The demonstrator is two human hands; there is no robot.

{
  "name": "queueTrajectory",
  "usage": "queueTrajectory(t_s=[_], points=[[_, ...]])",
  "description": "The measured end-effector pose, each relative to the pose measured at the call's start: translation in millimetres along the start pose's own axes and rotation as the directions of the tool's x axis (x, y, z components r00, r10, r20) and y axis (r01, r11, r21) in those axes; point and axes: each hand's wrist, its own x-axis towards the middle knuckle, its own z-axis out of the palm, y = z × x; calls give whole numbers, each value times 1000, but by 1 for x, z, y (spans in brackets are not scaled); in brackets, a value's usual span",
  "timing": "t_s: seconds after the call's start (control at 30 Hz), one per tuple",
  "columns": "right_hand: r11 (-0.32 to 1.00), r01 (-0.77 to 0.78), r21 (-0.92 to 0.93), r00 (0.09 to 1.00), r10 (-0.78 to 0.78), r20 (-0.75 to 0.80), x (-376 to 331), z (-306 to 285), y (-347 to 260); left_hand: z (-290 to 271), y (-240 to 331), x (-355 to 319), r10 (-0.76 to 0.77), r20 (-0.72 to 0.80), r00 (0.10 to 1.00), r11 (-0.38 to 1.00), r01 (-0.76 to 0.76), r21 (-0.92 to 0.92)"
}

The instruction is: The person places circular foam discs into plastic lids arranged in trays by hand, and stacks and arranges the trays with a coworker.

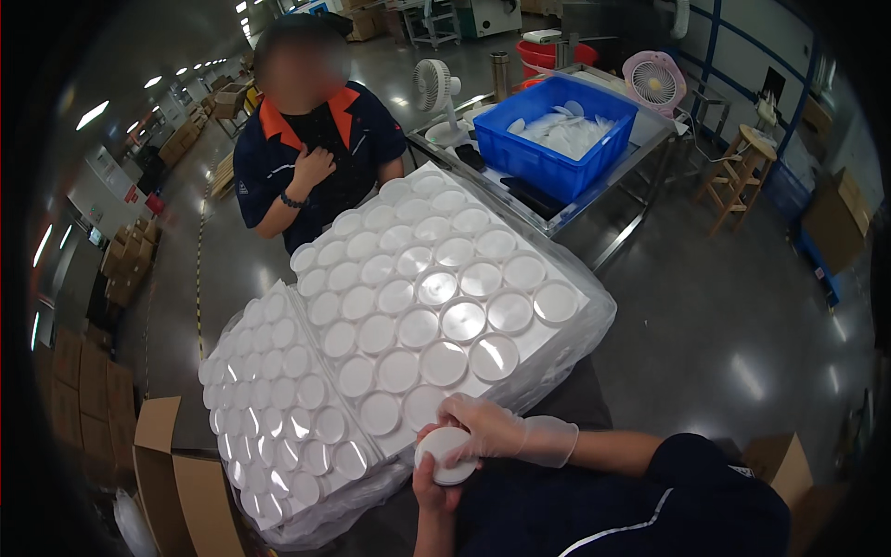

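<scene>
My left hand (434, 492) is closed round the edge of a white round plastic lid (445, 461), holding it close to my body at the near edge of the table. Over the top of the same lid is my right hand (487, 427), in a thin clear glove, its fingers bent and gripping it. Those fingers hide part of the lid. Just beyond my hands, many similar white round pieces (418, 327) lie in rows on white sheets (561, 325), with a second group (297, 390) to the left.
A blue crate (557, 162) of clear-white pieces stands on a metal table at the far right, between a white fan (434, 88) and a pink fan (654, 82). Another person (316, 139) stands across the table. An open cardboard box (200, 492) sits at near left; a wooden stool (738, 176) is far right.
</scene>
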Motion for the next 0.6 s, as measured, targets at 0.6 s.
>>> queueTrajectory(t_s=[0.6], points=[[943,83,-322,944,-178,-278,-36,-3,1,3,-17,0,74,-121,990,974,-46,220]])
